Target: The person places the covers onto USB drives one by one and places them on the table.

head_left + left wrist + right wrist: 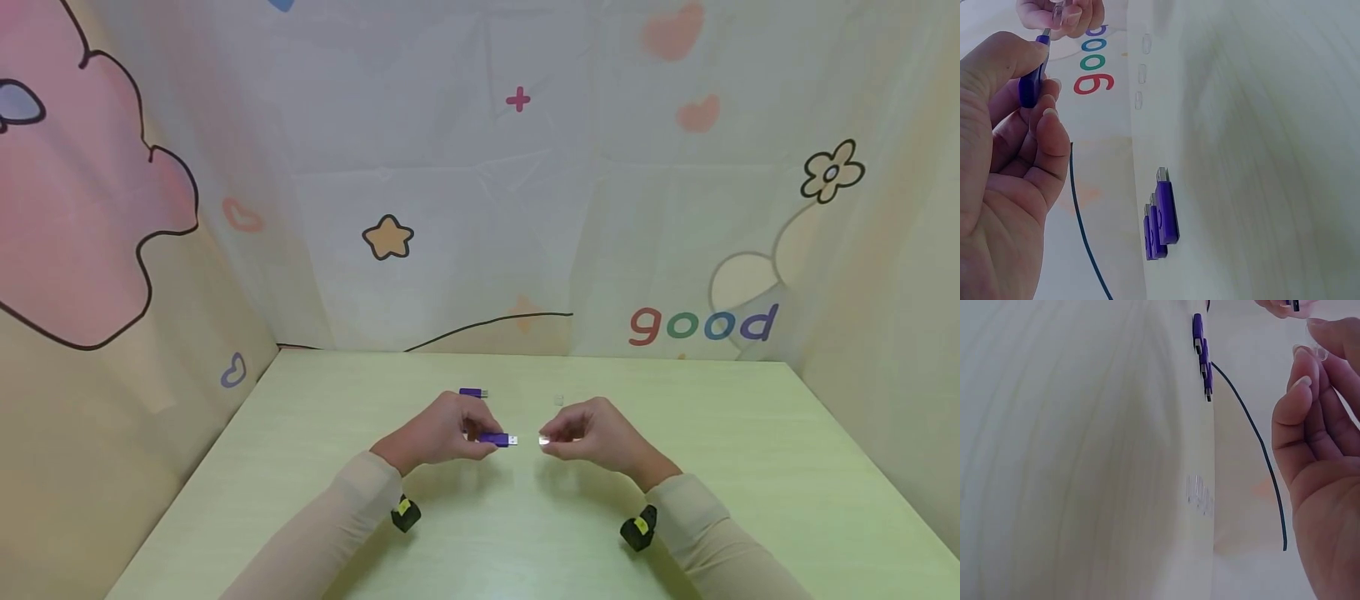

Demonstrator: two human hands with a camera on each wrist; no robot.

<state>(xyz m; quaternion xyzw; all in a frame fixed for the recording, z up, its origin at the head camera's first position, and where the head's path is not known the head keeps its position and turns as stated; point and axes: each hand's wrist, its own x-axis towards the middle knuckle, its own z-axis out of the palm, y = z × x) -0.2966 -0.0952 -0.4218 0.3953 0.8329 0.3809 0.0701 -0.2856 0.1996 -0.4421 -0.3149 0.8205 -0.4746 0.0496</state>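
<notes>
My left hand [452,429] pinches a purple USB flash drive [493,439] between thumb and fingers, its metal plug pointing right. Facing it, my right hand [597,435] holds a small clear cap [543,441] at the fingertips. In the head view a short gap separates plug and cap, both held above the table. Three more purple flash drives [1167,214] lie uncapped side by side on the table, beyond my left hand; in the head view that hand partly hides them. Several loose clear caps [1195,489] lie in a row farther right, mostly hidden behind my right hand in the head view.
The pale wooden table [300,500] ends at a printed cloth backdrop [465,250] along its back edge. Cloth also closes in the left and right sides. A small black device [406,514] hangs under the left wrist, and another black device [639,528] under the right wrist.
</notes>
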